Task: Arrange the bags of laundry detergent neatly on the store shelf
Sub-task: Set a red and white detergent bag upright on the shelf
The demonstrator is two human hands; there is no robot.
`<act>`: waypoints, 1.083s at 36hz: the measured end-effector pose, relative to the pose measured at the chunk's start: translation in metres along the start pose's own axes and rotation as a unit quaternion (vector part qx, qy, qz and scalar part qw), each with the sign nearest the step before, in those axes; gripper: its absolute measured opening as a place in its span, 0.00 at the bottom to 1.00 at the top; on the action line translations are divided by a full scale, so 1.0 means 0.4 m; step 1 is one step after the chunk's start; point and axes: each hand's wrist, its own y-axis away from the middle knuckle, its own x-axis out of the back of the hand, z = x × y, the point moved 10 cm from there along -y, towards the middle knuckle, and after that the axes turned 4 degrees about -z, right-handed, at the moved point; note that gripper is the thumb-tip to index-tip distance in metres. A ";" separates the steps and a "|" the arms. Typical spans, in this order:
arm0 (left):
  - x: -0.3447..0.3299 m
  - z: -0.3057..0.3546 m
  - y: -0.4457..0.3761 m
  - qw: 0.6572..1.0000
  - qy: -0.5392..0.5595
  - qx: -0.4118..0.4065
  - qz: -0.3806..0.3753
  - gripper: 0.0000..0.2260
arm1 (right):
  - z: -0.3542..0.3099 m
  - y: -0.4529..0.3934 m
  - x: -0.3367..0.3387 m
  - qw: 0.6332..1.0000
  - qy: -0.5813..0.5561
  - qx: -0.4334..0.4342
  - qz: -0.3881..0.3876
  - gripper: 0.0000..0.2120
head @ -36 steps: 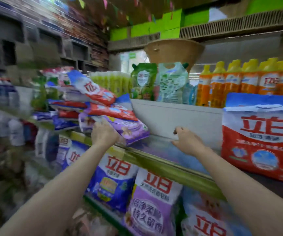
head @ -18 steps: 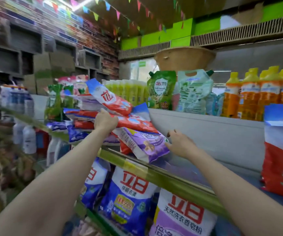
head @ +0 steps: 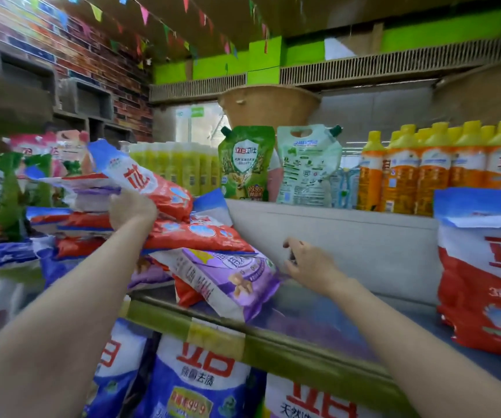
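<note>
Reaching into the jumbled pile at the left of the shelf [head: 273,348], the left hand [head: 131,211] now sits higher than it did a second ago, when it was down at the purple bag [head: 228,279]; its back faces the camera, and it presses against the underside of the tilted red bag [head: 152,185] on top of the heap, though whether the fingers curl round the bag's edge cannot be told. That climb suggests the person has stopped working the lowest bag and means to take the stack from the top, a sensible order, since the purple bag hangs partly over the shelf lip with a flat red bag [head: 194,233] lying on it.

Moving right, the right hand [head: 306,263] has come in from the bare stretch of shelf, where it rested a second ago, to the purple bag's right-hand corner. Its fingers are loosely bent and touch or nearly touch that corner; no firm pinch shows.

Further right, the gap in the shelf stays unfilled, and the large upright bag [head: 484,276] stands at the far end, with more of it in sight than half a second ago because the view has swung back. Judged from this, the tidying has barely begun: the pile is still crooked.
</note>
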 end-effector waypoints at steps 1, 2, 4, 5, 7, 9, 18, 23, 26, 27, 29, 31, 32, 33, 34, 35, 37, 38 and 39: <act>0.004 0.017 0.007 1.000 0.013 -0.009 0.020 0.17 | 0.015 0.004 0.004 1.000 -0.001 -0.007 0.003 0.16; 0.004 0.042 0.014 0.999 0.024 -0.028 0.037 0.16 | 0.031 0.008 0.006 1.000 -0.005 -0.015 0.004 0.16; -0.005 0.112 0.045 0.993 0.062 -0.091 0.042 0.16 | 0.058 0.016 0.014 0.999 -0.011 -0.030 0.007 0.16; -0.012 0.145 0.062 0.988 0.086 -0.120 0.036 0.15 | 0.069 0.020 0.021 0.999 -0.011 -0.036 0.012 0.16; -0.018 0.204 0.104 0.979 0.120 -0.161 0.031 0.13 | 0.085 0.026 0.040 0.998 -0.013 -0.045 0.030 0.15; -0.016 0.246 0.145 0.969 0.153 -0.191 0.031 0.10 | 0.095 0.029 0.065 0.997 -0.031 -0.048 0.049 0.14; 0.042 0.275 0.213 0.947 0.304 -0.104 0.025 0.13 | 0.181 0.059 0.113 0.981 -0.153 -0.117 0.028 0.19; 0.008 0.283 0.244 0.915 0.393 -0.082 -0.027 0.12 | 0.209 0.114 0.111 0.942 -0.297 -0.154 0.004 0.29; -0.050 0.320 0.310 0.884 0.455 -0.059 -0.095 0.15 | 0.216 0.155 0.110 0.880 -0.445 -0.164 0.008 0.27; -0.070 0.336 0.331 0.871 0.473 -0.051 -0.119 0.15 | 0.219 0.170 0.111 0.854 -0.495 -0.162 0.005 0.25; -0.109 0.376 0.380 0.857 0.482 -0.051 -0.176 0.15 | 0.235 0.201 0.127 0.794 -0.589 -0.150 0.007 0.18; -0.144 0.427 0.442 0.845 0.469 -0.069 -0.247 0.14 | 0.274 0.248 0.163 0.750 -0.644 -0.148 0.034 0.11; -0.156 0.447 0.475 0.837 0.471 -0.072 -0.270 0.14 | 0.296 0.275 0.183 0.745 -0.649 -0.147 0.044 0.10; -0.165 0.463 0.504 0.834 0.469 -0.074 -0.282 0.14 | 0.319 0.299 0.197 0.750 -0.644 -0.144 0.045 0.11; -0.165 0.477 0.531 0.835 0.469 -0.080 -0.278 0.14 | 0.338 0.323 0.210 0.758 -0.636 -0.139 0.042 0.14; -0.170 0.489 0.556 0.832 0.476 -0.083 -0.272 0.13 | 0.363 0.345 0.221 0.766 -0.627 -0.135 0.043 0.17; -0.200 0.518 0.617 0.828 0.475 -0.097 -0.281 0.10 | 0.412 0.396 0.251 0.773 -0.616 -0.139 0.066 0.17; -0.214 0.532 0.655 0.831 0.463 -0.108 -0.289 0.08 | 0.434 0.425 0.271 0.774 -0.611 -0.141 0.086 0.12; -0.227 0.542 0.696 0.833 0.454 -0.116 -0.295 0.06 | 0.460 0.452 0.290 0.773 -0.608 -0.144 0.109 0.08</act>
